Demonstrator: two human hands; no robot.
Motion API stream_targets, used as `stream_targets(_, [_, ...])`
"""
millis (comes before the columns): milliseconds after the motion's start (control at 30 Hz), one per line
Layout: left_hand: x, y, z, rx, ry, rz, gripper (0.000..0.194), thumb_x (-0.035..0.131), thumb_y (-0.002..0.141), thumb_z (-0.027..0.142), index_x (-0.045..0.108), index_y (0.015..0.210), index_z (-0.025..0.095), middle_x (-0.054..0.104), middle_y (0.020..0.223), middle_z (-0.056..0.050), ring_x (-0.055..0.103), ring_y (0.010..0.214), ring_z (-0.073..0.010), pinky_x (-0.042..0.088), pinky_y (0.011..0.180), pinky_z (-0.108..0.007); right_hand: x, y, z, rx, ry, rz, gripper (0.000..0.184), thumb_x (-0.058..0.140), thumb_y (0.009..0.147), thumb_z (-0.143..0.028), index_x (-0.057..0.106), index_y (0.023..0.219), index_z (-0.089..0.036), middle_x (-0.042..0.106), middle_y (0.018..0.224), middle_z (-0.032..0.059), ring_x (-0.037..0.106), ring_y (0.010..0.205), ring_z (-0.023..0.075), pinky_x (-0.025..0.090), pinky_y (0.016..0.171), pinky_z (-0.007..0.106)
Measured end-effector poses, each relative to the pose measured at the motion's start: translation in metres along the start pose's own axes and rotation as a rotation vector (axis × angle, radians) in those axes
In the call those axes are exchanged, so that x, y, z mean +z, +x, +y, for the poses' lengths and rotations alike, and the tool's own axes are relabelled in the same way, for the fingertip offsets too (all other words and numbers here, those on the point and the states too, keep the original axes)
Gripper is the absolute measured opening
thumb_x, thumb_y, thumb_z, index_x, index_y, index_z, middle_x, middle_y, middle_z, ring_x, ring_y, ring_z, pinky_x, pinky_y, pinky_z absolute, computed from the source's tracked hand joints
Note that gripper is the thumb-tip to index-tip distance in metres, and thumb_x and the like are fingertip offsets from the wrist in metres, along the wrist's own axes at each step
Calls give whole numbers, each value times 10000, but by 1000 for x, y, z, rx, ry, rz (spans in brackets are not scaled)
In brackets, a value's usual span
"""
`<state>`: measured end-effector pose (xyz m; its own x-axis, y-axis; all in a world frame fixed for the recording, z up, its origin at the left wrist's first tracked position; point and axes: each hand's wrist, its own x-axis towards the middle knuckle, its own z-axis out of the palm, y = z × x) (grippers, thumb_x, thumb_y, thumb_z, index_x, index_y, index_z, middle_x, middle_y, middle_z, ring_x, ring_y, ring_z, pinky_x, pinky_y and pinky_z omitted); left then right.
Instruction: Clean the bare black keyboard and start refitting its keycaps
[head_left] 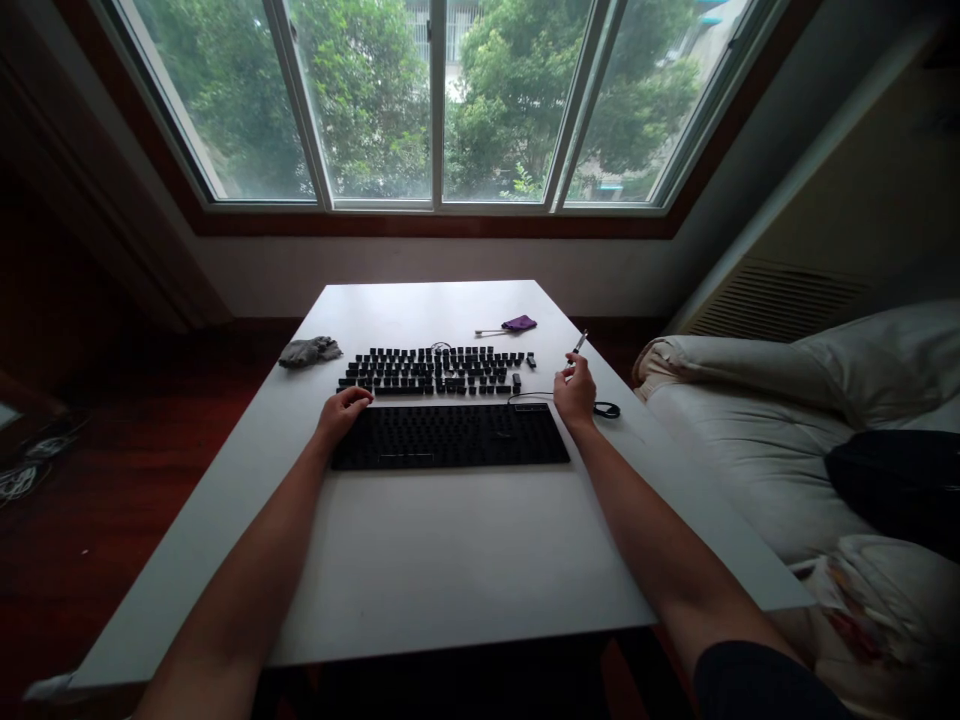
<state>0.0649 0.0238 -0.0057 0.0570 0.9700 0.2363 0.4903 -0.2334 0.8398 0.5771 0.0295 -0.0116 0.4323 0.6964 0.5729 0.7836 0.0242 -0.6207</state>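
A black keyboard (450, 437) lies on the white table with its keycaps off, as far as the dim light shows. At its upper left corner is my left hand (343, 410), fingers curled and tips together; whether something small sits between them is hidden. Past the keyboard's upper right corner, my right hand (576, 395) grips a slim pen-like tool (580, 341) that points up and away. Black keycaps (435, 370) are laid out in several rows just behind the keyboard. One loose keycap (531, 360) sits at the right end of those rows.
A grey crumpled cloth (309, 351) is at the table's left edge. Farther back lies a purple cloth or pouch (519, 323) beside a thin light stick (490, 332). A black cable (607, 410) coils by my right wrist. A pale sofa (735, 430) borders the table (465, 560) on the right.
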Motion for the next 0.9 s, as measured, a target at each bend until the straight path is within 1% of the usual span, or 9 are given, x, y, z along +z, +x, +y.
stream_targets(67, [0, 1, -1, 0, 8, -5, 258, 613, 818, 414, 745, 916, 216, 757, 954, -37, 674, 916, -236, 500, 888, -345, 2, 5, 3, 36, -39, -46, 543, 516, 864, -221, 510, 1407, -199, 658, 935, 79, 608, 855, 254, 484, 863, 404])
stream_targets(167, [0, 2, -1, 0, 30, 0, 257, 614, 816, 426, 745, 901, 222, 759, 948, -36, 677, 924, -244, 502, 905, -358, 10, 19, 9, 117, -144, -205, 622, 580, 827, -187, 504, 1444, -188, 694, 954, 106, 640, 871, 279, 489, 855, 410])
stream_targets(300, [0, 2, -1, 11, 30, 9, 244, 604, 820, 414, 746, 887, 228, 760, 945, -39, 681, 925, -247, 503, 913, -368, 25, 52, 12, 176, -265, -361, 478, 667, 767, -163, 679, 1244, -163, 725, 1034, 174, 664, 984, 322, 484, 893, 426])
stream_targets(433, [1, 2, -1, -2, 29, 34, 229, 598, 814, 394, 745, 870, 228, 758, 929, -41, 684, 911, -245, 508, 904, -370, 43, 85, 16, 225, -275, -337, 261, 681, 765, -177, 773, 1008, -155, 725, 1048, 193, 659, 1018, 327, 485, 899, 445])
stream_targets(567, [2, 7, -6, -17, -20, 80, 228, 592, 809, 386, 736, 859, 217, 751, 907, -42, 679, 906, -237, 508, 906, -362, 57, 100, 24, 109, -236, -310, 209, 671, 768, -194, 783, 935, -136, 696, 1032, 182, 638, 972, 289, 494, 889, 429])
stream_targets(700, [-13, 22, -24, -94, -20, 279, 272, 558, 813, 394, 720, 894, 191, 737, 899, -56, 663, 887, -230, 513, 879, -355, 56, 98, 23, 82, -301, -376, 340, 625, 813, -185, 755, 1125, -150, 639, 1164, 177, 633, 913, 255, 499, 864, 404])
stream_targets(767, [-28, 34, -37, -166, 90, 394, 288, 558, 822, 387, 719, 952, 186, 727, 927, -66, 650, 894, -234, 506, 881, -361, 49, 88, 19, 35, -286, -353, 355, 590, 853, -197, 732, 1176, -160, 624, 1190, 167, 632, 906, 245, 498, 868, 390])
stream_targets(833, [-45, 48, -51, -245, 242, 491, 291, 546, 835, 345, 711, 1011, 183, 712, 978, -86, 636, 905, -246, 496, 910, -387, 38, 71, 14, -54, -236, -299, 312, 560, 882, -216, 735, 1133, -154, 631, 1159, 160, 629, 927, 252, 496, 888, 388])
stream_targets(900, [-59, 63, -63, -274, 412, 569, 316, 557, 837, 313, 695, 1086, 175, 680, 1077, -122, 613, 1019, -283, 470, 975, -423, 26, 48, 11, -187, -163, -267, 276, 539, 905, -237, 734, 1086, -165, 646, 1136, 150, 622, 990, 274, 493, 920, 403])
